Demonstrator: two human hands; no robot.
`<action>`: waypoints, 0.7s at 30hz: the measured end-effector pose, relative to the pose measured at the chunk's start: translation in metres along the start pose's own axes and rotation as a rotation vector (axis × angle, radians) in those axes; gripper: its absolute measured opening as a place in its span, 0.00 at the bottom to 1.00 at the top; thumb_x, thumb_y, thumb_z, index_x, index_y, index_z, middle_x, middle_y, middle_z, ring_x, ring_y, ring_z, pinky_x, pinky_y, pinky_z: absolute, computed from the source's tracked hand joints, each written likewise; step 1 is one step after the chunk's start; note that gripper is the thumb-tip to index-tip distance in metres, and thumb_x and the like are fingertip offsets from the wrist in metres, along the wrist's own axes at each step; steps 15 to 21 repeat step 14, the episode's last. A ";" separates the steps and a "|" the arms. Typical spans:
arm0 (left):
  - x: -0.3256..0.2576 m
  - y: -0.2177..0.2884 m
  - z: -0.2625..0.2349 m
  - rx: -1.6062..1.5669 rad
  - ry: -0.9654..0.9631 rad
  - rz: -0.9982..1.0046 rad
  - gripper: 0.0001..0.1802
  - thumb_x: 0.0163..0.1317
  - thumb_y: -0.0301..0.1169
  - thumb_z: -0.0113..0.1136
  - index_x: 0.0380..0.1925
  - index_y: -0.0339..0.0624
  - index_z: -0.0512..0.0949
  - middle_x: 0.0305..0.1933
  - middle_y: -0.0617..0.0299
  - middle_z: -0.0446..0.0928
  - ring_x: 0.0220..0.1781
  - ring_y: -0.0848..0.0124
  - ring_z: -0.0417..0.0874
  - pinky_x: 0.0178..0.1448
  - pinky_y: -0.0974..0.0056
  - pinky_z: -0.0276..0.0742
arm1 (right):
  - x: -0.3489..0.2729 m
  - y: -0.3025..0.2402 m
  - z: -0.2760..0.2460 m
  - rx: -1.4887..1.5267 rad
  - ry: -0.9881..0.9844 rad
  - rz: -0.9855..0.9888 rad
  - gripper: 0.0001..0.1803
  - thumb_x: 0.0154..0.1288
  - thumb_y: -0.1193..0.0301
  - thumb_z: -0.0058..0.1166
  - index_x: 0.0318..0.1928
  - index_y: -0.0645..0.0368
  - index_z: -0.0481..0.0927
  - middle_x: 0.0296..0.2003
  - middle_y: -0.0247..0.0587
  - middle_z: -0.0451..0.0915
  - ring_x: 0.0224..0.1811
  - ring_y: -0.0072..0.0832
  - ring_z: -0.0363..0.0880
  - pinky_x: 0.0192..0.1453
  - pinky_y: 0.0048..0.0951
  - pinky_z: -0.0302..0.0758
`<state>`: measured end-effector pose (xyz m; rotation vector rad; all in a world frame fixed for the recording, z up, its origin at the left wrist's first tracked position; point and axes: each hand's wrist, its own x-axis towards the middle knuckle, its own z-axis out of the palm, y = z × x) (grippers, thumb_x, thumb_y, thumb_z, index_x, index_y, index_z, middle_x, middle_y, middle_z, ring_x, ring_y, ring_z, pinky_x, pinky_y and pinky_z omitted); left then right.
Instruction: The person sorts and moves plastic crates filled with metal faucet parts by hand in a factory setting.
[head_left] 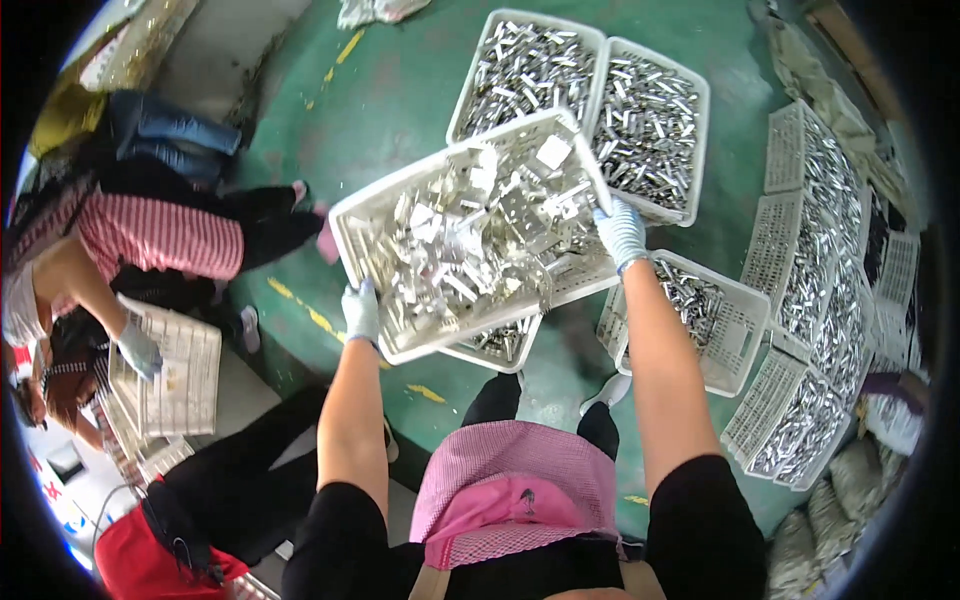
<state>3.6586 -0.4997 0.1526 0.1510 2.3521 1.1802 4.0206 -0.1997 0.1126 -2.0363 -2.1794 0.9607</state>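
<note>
Both my hands, in pale gloves, carry a white plastic basket (pixel 430 345) tilted above the green floor. My left hand (pixel 361 312) is closed on its lower left end, and my right hand (pixel 621 234) grips the right end near the upper corner. Thin shiny metal or clear pieces (pixel 480 225) fill the basket loosely; their exact kind is unclear. Below it, partly hidden, another basket (pixel 519 357) holds small metal parts. By my right forearm stands a white basket (pixel 735 350) partly filled with small silver parts (pixel 692 305).
Two full baskets of metal parts (pixel 535 75) (pixel 650 125) stand ahead. A row of filled baskets (pixel 775 240) lines the right, with sacks (pixel 855 480) behind. At left, a person in a striped top (pixel 165 232) and a gloved hand (pixel 139 350) are near stacked white baskets (pixel 185 375).
</note>
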 end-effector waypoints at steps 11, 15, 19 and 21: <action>-0.155 0.076 -0.030 -0.011 -0.499 0.032 0.18 0.57 0.29 0.53 0.47 0.30 0.70 0.37 0.58 0.76 0.35 0.69 0.77 0.37 0.65 0.75 | -0.293 0.149 -0.098 0.458 -0.003 0.371 0.23 0.53 0.59 0.54 0.43 0.66 0.74 0.34 0.57 0.78 0.39 0.45 0.79 0.43 0.42 0.73; -0.183 0.078 0.021 0.363 -0.587 0.157 0.23 0.54 0.29 0.60 0.50 0.32 0.71 0.36 0.59 0.77 0.29 0.75 0.73 0.35 0.69 0.72 | -0.400 0.208 -0.118 0.869 0.331 0.261 0.36 0.50 0.58 0.61 0.59 0.56 0.67 0.57 0.51 0.69 0.62 0.31 0.65 0.67 0.27 0.58; -0.183 0.078 0.021 0.363 -0.587 0.157 0.23 0.54 0.29 0.60 0.50 0.32 0.71 0.36 0.59 0.77 0.29 0.75 0.73 0.35 0.69 0.72 | -0.400 0.208 -0.118 0.869 0.331 0.261 0.36 0.50 0.58 0.61 0.59 0.56 0.67 0.57 0.51 0.69 0.62 0.31 0.65 0.67 0.27 0.58; -0.183 0.078 0.021 0.363 -0.587 0.157 0.23 0.54 0.29 0.60 0.50 0.32 0.71 0.36 0.59 0.77 0.29 0.75 0.73 0.35 0.69 0.72 | -0.400 0.208 -0.118 0.869 0.331 0.261 0.36 0.50 0.58 0.61 0.59 0.56 0.67 0.57 0.51 0.69 0.62 0.31 0.65 0.67 0.27 0.58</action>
